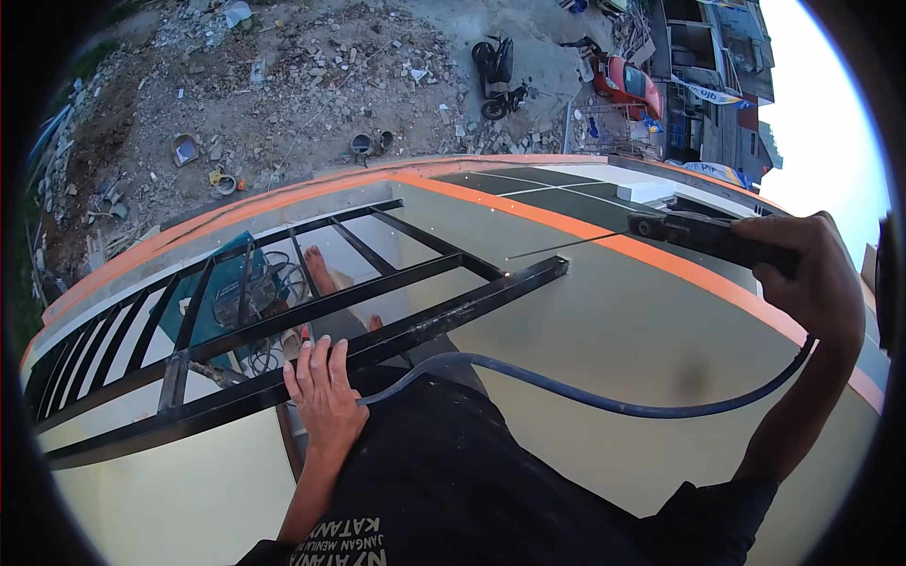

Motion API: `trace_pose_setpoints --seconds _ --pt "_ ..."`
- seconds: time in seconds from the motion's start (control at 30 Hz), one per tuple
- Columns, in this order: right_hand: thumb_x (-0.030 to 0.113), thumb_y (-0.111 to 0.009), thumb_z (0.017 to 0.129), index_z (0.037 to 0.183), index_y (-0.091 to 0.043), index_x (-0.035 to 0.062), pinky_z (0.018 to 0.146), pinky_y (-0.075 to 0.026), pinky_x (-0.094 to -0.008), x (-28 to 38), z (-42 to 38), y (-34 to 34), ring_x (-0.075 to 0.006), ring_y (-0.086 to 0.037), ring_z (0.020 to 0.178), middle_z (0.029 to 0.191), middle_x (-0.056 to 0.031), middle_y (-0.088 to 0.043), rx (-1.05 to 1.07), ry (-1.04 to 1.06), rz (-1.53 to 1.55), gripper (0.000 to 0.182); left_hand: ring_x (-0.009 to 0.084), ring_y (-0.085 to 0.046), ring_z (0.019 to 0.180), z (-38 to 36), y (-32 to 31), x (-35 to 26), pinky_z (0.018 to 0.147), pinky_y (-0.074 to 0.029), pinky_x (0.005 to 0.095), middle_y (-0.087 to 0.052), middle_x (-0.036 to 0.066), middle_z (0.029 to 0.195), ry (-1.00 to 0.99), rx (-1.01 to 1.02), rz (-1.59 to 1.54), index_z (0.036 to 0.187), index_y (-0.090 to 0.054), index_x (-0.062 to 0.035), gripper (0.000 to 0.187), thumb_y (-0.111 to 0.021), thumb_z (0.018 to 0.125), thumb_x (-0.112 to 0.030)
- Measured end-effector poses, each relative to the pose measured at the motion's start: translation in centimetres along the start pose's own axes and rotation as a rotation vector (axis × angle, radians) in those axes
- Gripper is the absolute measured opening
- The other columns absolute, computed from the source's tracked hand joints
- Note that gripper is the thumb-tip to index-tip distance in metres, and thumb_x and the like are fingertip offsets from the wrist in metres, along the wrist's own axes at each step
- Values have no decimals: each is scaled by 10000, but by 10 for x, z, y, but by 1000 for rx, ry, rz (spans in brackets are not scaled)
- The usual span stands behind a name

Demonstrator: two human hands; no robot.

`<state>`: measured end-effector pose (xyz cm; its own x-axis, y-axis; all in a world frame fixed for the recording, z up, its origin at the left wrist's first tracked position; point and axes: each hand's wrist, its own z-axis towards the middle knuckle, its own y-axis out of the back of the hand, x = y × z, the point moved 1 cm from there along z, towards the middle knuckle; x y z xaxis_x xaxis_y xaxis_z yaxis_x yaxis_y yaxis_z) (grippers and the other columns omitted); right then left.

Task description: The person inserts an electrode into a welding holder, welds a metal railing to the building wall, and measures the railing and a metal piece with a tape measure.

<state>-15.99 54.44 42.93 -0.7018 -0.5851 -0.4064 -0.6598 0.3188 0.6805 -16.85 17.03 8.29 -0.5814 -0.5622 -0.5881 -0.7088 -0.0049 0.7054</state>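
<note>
My right hand (812,269) is closed round the handle of a dark welding electrode holder (717,241). A thin welding electrode (566,247) juts from its jaws, the tip just above a black metal railing (462,316). Close to that tip, a small orange glow (507,274) shows at a joint in the frame. A dark blue cable (604,404) loops from my right wrist across to my left side. My left hand (326,391) holds the railing's near bar, fingers over the top and thumb on the near side.
Beyond the bars, a welding machine (247,300) and coiled cables sit on a green sheet (179,316). A bare foot (319,271) shows there too. An orange-edged wall (566,226) borders the drop. Far below lie rubble (311,85), a motorbike (498,75) and a red car (630,83).
</note>
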Motion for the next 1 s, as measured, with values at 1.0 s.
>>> trace_pose_setpoints --seconds 1.0 --pt "-73 -677 649 1080 -737 -26 769 -607 -330 -2 10 -7 -261 -748 746 1025 -174 -743 54 82 -36 438 307 -344 1392 0 0 0 1173 -166 548 -449 86 1404 5 -12 17 1377 -469 -106 824 -746 608 -2"
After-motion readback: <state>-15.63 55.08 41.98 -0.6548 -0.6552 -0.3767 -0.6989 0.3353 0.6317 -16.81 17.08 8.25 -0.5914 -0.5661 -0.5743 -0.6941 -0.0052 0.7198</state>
